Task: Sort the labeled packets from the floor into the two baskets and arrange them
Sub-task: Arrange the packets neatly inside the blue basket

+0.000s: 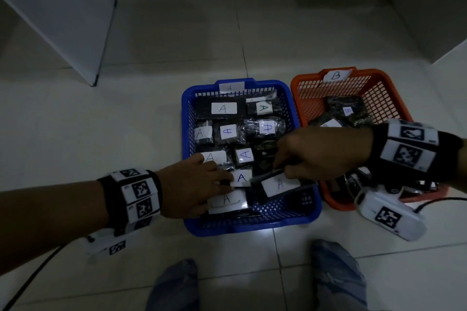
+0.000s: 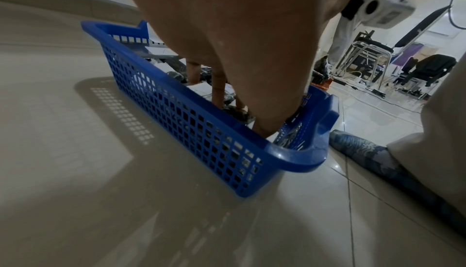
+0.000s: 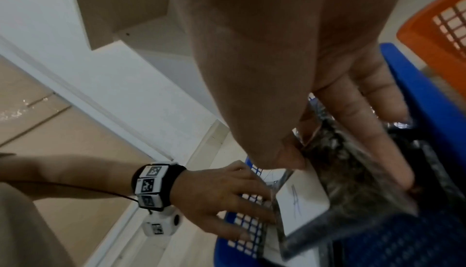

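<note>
A blue basket [image 1: 187, 118] labelled A holds several dark packets with white "A" labels [image 1: 223, 108]. To its right, an orange basket [image 1: 294, 86] labelled B holds dark packets [image 1: 347, 110]. My left hand [image 1: 219, 180] reaches into the near left of the blue basket [image 2: 201, 131], its straight fingers [image 2: 216, 90] touching the packets there. My right hand [image 1: 280, 168] pinches a tilted "A" packet [image 1: 279, 185] over the near right corner. In the right wrist view my thumb lies on that packet's [image 3: 302, 207] top edge, with the left hand [image 3: 227, 197] beside it.
White cabinet panels stand at the far left [image 1: 63, 20] and far right [image 1: 434, 7]. My feet [image 1: 177, 285] are on the tiled floor just in front of the baskets. Chairs and cables [image 2: 373, 56] fill the room off to the right.
</note>
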Tool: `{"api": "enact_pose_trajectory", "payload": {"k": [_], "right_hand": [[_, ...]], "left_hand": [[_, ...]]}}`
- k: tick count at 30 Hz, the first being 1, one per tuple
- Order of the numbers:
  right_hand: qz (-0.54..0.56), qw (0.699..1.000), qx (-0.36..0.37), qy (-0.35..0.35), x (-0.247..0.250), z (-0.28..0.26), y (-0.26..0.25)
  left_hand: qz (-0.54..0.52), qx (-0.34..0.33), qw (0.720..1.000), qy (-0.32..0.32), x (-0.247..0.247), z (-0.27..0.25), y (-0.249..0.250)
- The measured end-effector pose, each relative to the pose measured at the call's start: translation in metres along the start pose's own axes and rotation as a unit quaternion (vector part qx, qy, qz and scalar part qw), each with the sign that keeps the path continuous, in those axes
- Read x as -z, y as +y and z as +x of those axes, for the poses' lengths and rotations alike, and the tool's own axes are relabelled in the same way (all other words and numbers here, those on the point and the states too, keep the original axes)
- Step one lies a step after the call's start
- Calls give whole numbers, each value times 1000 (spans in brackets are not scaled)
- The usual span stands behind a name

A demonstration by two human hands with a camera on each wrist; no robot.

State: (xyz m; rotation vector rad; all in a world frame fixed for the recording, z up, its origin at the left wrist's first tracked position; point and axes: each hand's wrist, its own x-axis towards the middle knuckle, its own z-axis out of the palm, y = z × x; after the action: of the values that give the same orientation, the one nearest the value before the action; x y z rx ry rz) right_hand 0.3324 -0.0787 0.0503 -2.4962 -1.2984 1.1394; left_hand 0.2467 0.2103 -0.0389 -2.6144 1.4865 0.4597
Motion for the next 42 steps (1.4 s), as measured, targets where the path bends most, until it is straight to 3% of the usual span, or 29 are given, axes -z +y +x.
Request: {"api": "enact_pose_trajectory", "payload": {"k": [3, 10, 13, 16, 19, 22, 26, 28, 32, 37, 42], "right_hand": [[127, 992, 6, 15, -25, 12, -9], [338, 930, -87, 114, -83, 39, -24], [409, 895, -158, 82, -77, 42, -22], [424, 884, -195, 25, -71, 47, -16], [444, 871, -211, 15, -73, 55, -15], [436, 875, -209, 12, -81, 60, -16], [312, 937, -157, 24, -81, 54, -7], [260, 956, -132, -23, -81, 50, -7], [253, 951, -132, -117, -86, 53, -12], [312, 925, -162, -144, -78, 57, -15], [279, 942, -124, -141, -91, 63, -13]], "left_hand": [[-9, 13, 1000, -8, 4, -1, 0], [-74, 25, 997, -28, 10, -2, 2], [-88, 22, 996, -28, 11, -3, 2], [-99, 12, 995, -18, 12, -4, 1], [-71, 5, 997, -39, 11, -4, 0], [-61, 10, 997, -40, 10, -6, 0], [-3, -11, 1000, 12, 5, -6, 0], [7, -17, 1000, 25, 3, -6, -1], [22, -21, 999, 25, 2, -4, -2], [22, -18, 999, 22, 1, -4, -2], [16, -14, 1000, 23, -2, -5, -2]]}}
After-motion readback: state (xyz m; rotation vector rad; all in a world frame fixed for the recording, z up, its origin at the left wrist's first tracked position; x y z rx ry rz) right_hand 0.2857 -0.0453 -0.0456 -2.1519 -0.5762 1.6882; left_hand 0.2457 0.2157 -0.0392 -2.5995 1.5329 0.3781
